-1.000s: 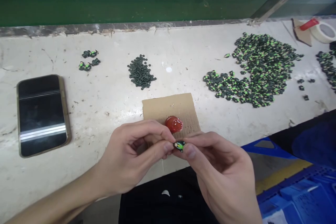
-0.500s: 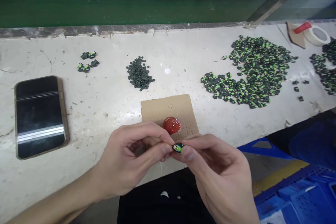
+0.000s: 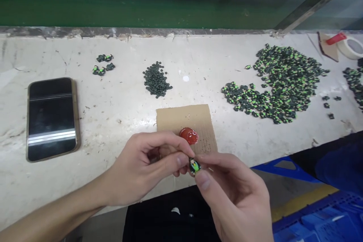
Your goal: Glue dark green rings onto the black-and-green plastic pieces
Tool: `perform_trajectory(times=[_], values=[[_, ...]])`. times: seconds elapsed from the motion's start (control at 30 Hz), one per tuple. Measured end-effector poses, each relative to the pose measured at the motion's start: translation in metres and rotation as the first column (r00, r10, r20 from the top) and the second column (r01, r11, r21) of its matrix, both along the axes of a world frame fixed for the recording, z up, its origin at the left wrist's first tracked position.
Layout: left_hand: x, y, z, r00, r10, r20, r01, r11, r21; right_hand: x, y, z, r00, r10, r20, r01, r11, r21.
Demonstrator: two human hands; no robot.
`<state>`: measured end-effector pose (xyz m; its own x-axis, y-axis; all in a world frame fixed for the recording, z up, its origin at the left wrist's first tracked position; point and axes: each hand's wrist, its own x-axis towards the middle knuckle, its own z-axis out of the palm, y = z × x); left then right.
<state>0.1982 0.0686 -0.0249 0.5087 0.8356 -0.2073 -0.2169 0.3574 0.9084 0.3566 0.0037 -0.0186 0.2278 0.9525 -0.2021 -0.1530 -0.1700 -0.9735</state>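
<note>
Between the fingertips of both hands is a small black and green piece (image 3: 194, 166), near the front edge of the worktop. My left hand (image 3: 153, 162) pinches its upper left side with thumb and forefinger. My right hand (image 3: 235, 189) grips its lower right side the same way. Just beyond the fingers, a glossy red blob (image 3: 189, 135) lies on a square of brown cardboard (image 3: 183, 114). A pile of small dark discs (image 3: 155, 79) is farther back, and a large heap of black and green pieces (image 3: 289, 81) spreads at the right.
A phone (image 3: 52, 117) lies at the left, with a few black and green pieces (image 3: 99, 70) behind it. At the back right are a tape roll (image 3: 351, 48) and a red object (image 3: 336, 38). Blue crates (image 3: 326, 221) stand below the bench at the right.
The small piece has turned more upright between the fingers, and the right thumb has shifted down. The whole view has moved slightly, so the bench items appear farther right.
</note>
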Motion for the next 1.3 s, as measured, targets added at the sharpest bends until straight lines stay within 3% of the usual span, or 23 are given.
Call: perform_trajectory(times=[0.1,0.23,0.43,0.63,0.97,1.1,1.2,1.3], values=[[0.001,0.001,0.001,0.999,0.023,-0.043,-0.021,0.999,0.045,-0.01,0.001,0.007,0.99,-0.137,0.045,0.139,0.989,-0.045],[0.001,0.001,-0.001,0.997,0.051,-0.051,-0.046,0.996,0.079,-0.014,0.002,0.01,0.984,-0.15,0.098,0.155,0.987,-0.046],[0.001,-0.001,-0.003,0.998,0.038,0.043,-0.038,0.999,0.006,-0.009,0.0,0.002,0.994,-0.108,0.036,0.107,0.994,0.027],[0.001,-0.002,0.0,0.992,0.072,0.1,-0.067,0.996,-0.054,0.004,-0.002,-0.007,0.989,0.137,-0.051,-0.135,0.99,0.036],[0.0,-0.002,-0.003,0.991,0.069,0.118,-0.069,0.998,-0.012,0.006,-0.001,-0.01,0.961,0.21,-0.181,-0.206,0.978,0.043],[0.0,-0.002,-0.004,0.991,0.065,0.119,-0.064,0.998,-0.012,-0.002,-0.003,-0.002,0.968,0.045,-0.248,-0.073,0.992,-0.104],[0.0,-0.001,-0.005,0.989,0.05,0.138,-0.049,0.999,-0.011,-0.009,-0.005,0.006,0.952,-0.104,-0.288,0.025,0.963,-0.267],[0.001,-0.001,-0.006,0.989,0.049,0.138,-0.047,0.999,-0.014,-0.011,-0.006,0.01,0.948,-0.125,-0.292,0.03,0.951,-0.308]])
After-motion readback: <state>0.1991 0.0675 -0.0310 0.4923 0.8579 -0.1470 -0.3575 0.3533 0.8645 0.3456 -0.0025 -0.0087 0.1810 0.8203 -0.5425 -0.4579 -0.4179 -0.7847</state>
